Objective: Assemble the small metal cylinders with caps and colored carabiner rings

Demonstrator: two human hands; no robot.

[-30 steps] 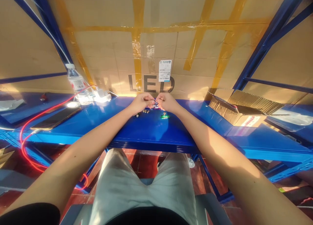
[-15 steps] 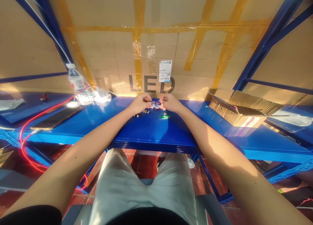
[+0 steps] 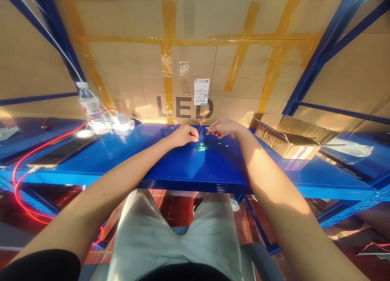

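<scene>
"Where are your hands at the blue metal bench (image 3: 183, 167)?"

"My left hand (image 3: 184, 135) is curled above the top, thumb and forefinger drawn close together; my right hand (image 3: 224, 128) faces it across a narrow gap, fingers loosely bent. I cannot tell whether either pinches anything"

"And the shiny green piece (image 3: 201, 148)?"

"It lies on the bench on my side of that gap, apart from the right fingers and near the left fingertips, its gold-coloured fitting (image 3: 201, 143) pointing away from me"

"What flanks you?"

"An open cardboard box (image 3: 301, 147) to my right; to my left, a smartphone (image 3: 62, 152), a glowing red cable (image 3: 18, 199) and a plastic bottle (image 3: 90, 104)"
</scene>
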